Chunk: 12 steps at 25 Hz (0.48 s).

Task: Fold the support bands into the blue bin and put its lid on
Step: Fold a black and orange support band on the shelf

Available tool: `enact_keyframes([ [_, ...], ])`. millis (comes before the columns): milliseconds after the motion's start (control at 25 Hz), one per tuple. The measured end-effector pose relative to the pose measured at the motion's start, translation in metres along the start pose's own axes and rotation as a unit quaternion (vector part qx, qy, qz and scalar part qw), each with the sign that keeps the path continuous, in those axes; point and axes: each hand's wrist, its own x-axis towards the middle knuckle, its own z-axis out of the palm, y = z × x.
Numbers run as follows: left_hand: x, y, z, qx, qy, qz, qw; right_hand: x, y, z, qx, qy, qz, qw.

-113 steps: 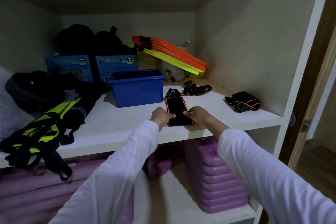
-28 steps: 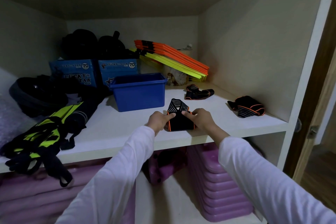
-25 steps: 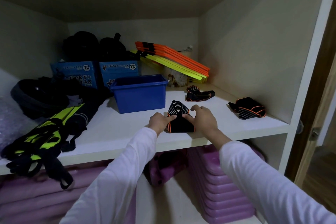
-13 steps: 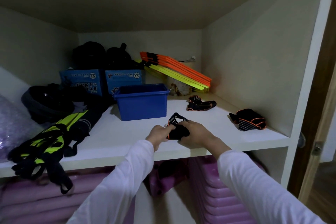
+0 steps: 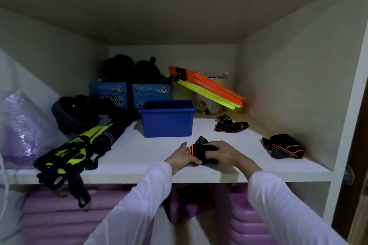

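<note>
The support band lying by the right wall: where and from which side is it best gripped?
Probably across its bunched black middle, coming from above and the front. That support band lies loose and flat on the shelf with the wall close behind, so its front and top are open.

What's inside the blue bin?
Only the inner back wall and rim of the blue bin show, and nothing pokes up above them. Its front wall hides the bottom, so I cannot tell if anything lies there. It has no lid on.

On the shelf (image 5: 139,157), the bin (image 5: 166,120) sits mid-frame; two bands (image 5: 231,125) (image 5: 284,146) lie right of it, boxes (image 5: 129,95) behind.
</note>
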Motion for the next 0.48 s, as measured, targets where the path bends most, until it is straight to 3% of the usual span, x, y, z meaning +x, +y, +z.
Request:
enact_keyframes([
  [240,0.007,0.016,-0.017,0.127,-0.107,-0.011,0.986,0.025,-0.005,0.003,0.082,-0.035,0.029,0.996],
  [360,0.014,0.030,-0.035,0.066,-0.125,0.006,0.990,0.039,-0.019,-0.002,0.114,-0.060,0.034,0.991],
  [480,0.027,0.059,-0.061,-0.009,-0.096,0.059,0.994,0.072,-0.040,-0.014,0.186,-0.038,-0.023,0.982],
])
